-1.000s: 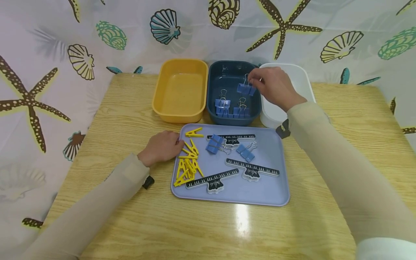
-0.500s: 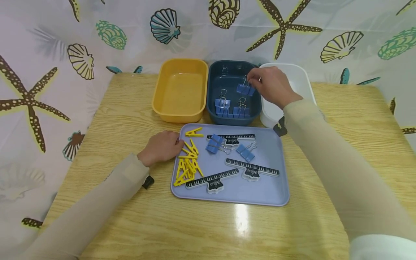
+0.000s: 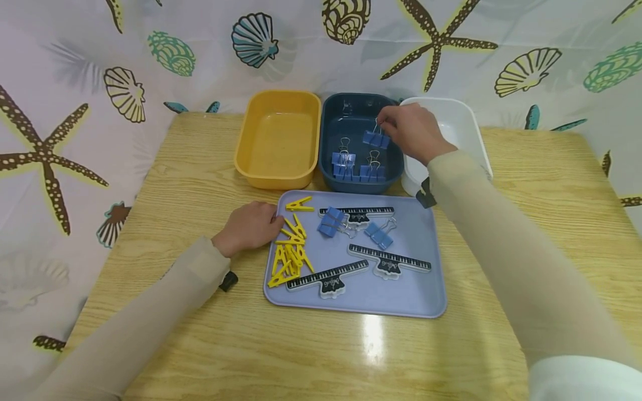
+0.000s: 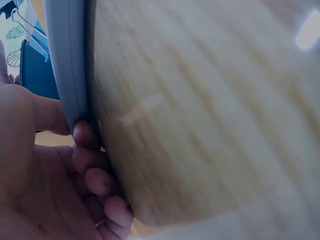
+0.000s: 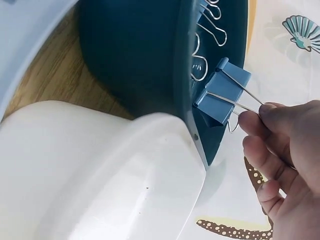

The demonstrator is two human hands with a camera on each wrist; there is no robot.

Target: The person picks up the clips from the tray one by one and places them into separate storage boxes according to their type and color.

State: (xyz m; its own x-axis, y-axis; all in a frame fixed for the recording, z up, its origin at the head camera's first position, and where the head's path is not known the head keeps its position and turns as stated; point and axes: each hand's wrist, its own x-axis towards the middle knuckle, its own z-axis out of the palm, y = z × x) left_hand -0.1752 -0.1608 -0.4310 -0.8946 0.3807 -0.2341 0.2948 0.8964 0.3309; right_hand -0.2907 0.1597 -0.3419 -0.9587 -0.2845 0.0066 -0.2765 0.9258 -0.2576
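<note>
In the head view my right hand is over the dark blue bin. Thumb and fingertip pinch a blue binder clip by its wire handle, its body hanging down inside the bin. Several more binder clips lie at the bin's near end. My left hand grips the left rim of the lavender tray, fingers curled at the edge in the left wrist view. On the tray lie yellow clothespins, two blue binder clips and three piano-keyboard clips.
A yellow bin stands left of the dark blue one. To the right is a white bin, partly behind my right hand and forearm. A seashell-print cloth hangs behind the wooden table.
My right hand has shifted slightly left with the binder clip, still over the dark blue bin. The left hand and the tray have stayed put.
</note>
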